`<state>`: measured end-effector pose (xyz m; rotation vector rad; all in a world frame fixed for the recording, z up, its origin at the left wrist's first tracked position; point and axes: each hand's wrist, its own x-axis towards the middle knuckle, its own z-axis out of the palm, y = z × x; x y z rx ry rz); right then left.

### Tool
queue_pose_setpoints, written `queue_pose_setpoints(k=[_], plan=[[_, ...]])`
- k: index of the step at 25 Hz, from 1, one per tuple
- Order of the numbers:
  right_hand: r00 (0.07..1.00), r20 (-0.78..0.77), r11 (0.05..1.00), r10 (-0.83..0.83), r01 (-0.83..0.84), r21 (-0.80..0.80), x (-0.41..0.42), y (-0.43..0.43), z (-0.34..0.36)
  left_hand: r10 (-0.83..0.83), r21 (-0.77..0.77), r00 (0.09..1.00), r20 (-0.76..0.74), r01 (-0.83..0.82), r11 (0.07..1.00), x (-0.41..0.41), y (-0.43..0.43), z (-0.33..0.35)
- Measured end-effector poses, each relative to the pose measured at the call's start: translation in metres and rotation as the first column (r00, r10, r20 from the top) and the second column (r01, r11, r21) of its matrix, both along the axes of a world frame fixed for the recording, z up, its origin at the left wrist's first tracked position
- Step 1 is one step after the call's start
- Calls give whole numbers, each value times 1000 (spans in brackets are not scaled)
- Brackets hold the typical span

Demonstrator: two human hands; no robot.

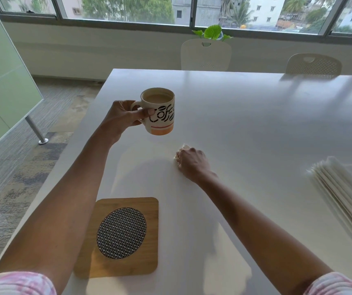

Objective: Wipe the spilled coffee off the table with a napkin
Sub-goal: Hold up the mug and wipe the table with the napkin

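My left hand (121, 119) holds a white coffee mug (160, 111) by its handle, lifted above the white table (245, 116). The mug has black lettering and an orange band, and light brown coffee fills it. My right hand (193, 162) is closed in a fist on a crumpled white napkin (180, 151), pressed onto the table just below and right of the mug. Only the napkin's edges show past my fingers. I see no clear coffee stain on the table surface.
A square wooden coaster (122, 237) with a woven round centre lies near the table's front left. A stack of white napkins (345, 196) sits at the right edge. Two white chairs (206, 55) stand at the far side, under the window.
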<state>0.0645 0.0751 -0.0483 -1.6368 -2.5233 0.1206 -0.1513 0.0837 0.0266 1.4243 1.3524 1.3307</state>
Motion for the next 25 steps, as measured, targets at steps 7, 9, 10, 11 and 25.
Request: queue_pose_setpoints(k=[7, 9, 10, 11, 25], plan=[[997, 26, 997, -71, 71, -19, -16, -37, 5, -21, 17, 1000, 4, 21, 1000, -1, -1, 7], [999, -22, 986, -37, 33, -164, -22, -41, 13, -18, 15, 1000, 4, 18, 1000, -1, 1, 8], [991, -127, 958, -37, -1, -287, -22, -37, 18, -20, 12, 1000, 1, 20, 1000, -2, 2, 8], [954, -284, 884, -100, -46, -466, -19, -30, 26, -22, 11, 1000, -2, 22, 1000, -2, 2, 9], [958, -269, 986, -96, 55, -157, -19, 53, -6, -24, -19, 999, -26, 24, 1000, -8, -1, 1]])
